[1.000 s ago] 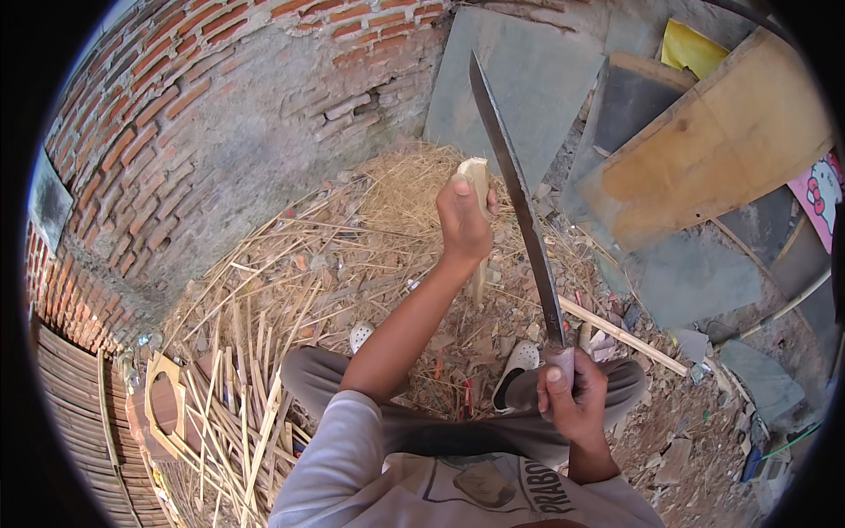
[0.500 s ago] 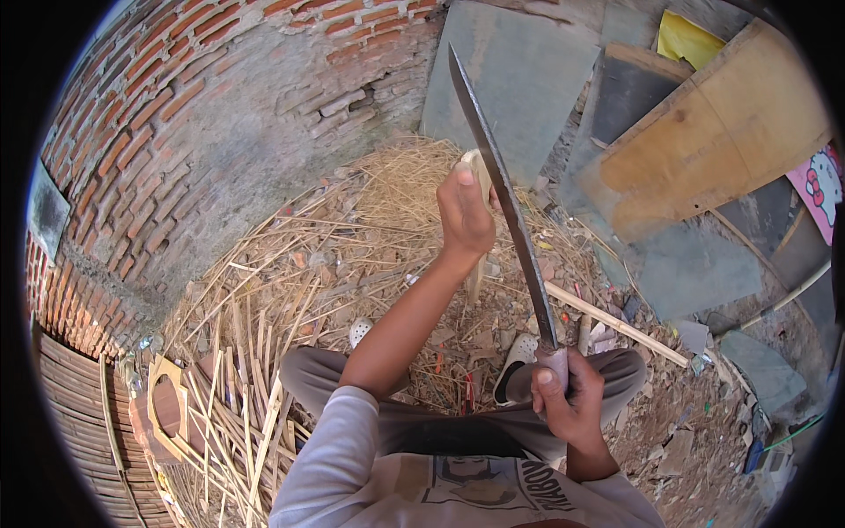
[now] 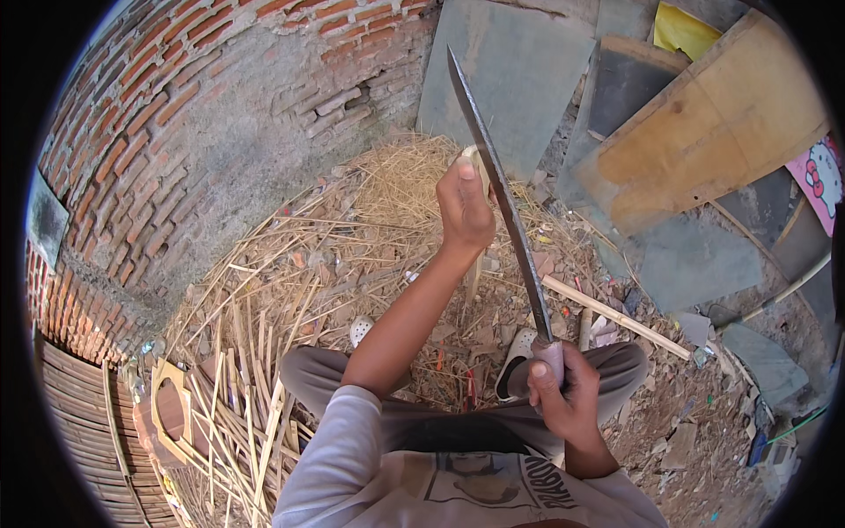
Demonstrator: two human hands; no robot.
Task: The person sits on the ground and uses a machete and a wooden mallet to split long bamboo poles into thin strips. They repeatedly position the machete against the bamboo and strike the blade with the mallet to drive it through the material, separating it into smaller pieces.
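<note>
My right hand [image 3: 565, 387] is closed round the pale handle of a machete [image 3: 503, 189], near my right knee. Its long dark blade slants up and to the left, passing just right of my left hand. My left hand [image 3: 466, 207] is raised in front of me, wrapped round an upright pale bamboo piece [image 3: 472, 155]. The top end shows above my thumb and a lower stretch hangs below the hand; the fingers hide the middle. The blade lies against or very near the bamboo; I cannot tell which.
Split bamboo strips [image 3: 251, 414] pile up at my left, with shavings [image 3: 400, 189] ahead. A bamboo stick [image 3: 616, 317] lies right of my foot. Ahead left curves a brick wall [image 3: 255, 114]; a plywood board [image 3: 713, 123] and grey sheets [image 3: 506, 79] stand at the far right.
The machete's handle and my right hand have shifted very slightly up and left. My left hand keeps its grip on the bamboo in nearly the same place.
</note>
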